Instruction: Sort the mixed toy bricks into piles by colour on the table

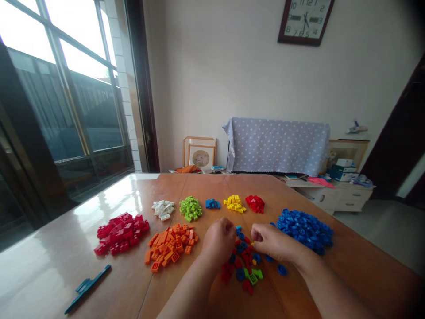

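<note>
Glossy brown table (122,288) fills the lower frame. Low, right of centre, lies the mixed pile (246,256): red, blue and green bricks (253,278), some blue ones round, loosely jumbled. Left hand (217,240) and right hand (270,241) flank it, fingers curled in; whether they grip anything, I cannot tell. Beyond, mid-frame, sit a green heap (190,208) and a yellow heap (234,203); upper right, a clock (305,21).

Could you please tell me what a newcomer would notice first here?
The eye probably falls first on the big blue pile right of the right hand, and the orange bricks left of the left hand. A multicolored brick heap lies between the hands.
</note>
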The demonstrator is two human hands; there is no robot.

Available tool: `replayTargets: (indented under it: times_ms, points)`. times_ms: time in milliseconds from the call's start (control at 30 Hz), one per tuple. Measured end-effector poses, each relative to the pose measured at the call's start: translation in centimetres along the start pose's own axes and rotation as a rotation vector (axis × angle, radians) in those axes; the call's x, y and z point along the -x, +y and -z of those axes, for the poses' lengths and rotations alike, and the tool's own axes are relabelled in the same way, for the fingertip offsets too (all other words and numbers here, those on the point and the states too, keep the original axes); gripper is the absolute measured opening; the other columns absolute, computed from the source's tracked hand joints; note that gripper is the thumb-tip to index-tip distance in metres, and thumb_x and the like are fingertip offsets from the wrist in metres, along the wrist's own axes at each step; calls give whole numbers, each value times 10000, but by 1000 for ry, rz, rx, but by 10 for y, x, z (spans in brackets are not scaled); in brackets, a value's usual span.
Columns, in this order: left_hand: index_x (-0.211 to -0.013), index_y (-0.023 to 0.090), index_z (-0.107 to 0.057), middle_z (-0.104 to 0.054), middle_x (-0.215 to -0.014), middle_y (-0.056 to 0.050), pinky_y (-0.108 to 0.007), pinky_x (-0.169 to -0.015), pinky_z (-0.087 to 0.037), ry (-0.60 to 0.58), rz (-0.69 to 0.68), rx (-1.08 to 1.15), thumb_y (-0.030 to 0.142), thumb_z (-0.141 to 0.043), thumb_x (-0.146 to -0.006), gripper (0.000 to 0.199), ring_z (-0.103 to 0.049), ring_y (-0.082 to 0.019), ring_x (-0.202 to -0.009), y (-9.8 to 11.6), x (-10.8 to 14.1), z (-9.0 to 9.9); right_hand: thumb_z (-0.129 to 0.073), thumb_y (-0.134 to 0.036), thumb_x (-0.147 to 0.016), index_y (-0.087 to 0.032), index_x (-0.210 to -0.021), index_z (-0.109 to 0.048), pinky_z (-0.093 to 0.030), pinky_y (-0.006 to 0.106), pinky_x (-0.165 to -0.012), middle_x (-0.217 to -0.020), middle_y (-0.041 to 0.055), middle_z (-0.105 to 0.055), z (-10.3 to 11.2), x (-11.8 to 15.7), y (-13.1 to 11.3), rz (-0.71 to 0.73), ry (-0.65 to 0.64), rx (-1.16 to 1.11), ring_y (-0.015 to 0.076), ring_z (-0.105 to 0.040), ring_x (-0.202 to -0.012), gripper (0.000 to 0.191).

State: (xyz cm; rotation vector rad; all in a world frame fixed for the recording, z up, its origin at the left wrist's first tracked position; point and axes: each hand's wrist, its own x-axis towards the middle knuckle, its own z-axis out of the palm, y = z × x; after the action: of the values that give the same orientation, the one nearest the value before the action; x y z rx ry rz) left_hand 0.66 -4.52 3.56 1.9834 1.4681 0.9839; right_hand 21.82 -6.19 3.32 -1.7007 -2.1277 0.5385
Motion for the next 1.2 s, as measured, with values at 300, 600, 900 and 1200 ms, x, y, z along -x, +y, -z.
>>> replayTargets:
  times_ms: [300,600,900,1200]
  points:
    - [-828,190,-662,-670,-804,-31,-236,-597,-296,-28,-7,45,282,-562,-847,137,-550,-145,-715,-5,-1,-6,-545,-176,-746,-183,-804,-674,-356,221,-597,-733,0,-664,6,-6,2,21,109,-20,141,-576,-699,142]
    - [-840,195,-674,-662,-768,-18,-240,-595,-303,7,-7,36,343,-551,-869,194,-543,-143,-682,-6,-5,-2,-547,-196,-767,-175,-786,-677,-337,209,-553,-701,-3,-665,9,-4,6,-38,64,-82,135,-569,-672,133]
    - [-853,194,-683,-670,-766,-22,-235,-588,-301,30,23,62,363,-552,-870,215,-552,-141,-673,-19,-13,-5,-586,-146,-701,-177,-779,-662,-300,196,-504,-663,-16,-636,2,0,-2,-80,-35,-61,119,-549,-628,114]
    - [-848,191,-684,-668,-745,-17,-229,-579,-294,31,74,109,362,-553,-875,217,-560,-137,-675,-23,-15,-9,-559,-163,-692,-180,-749,-649,-314,206,-525,-638,-18,-627,9,-9,-2,-73,140,3,120,-541,-613,108]
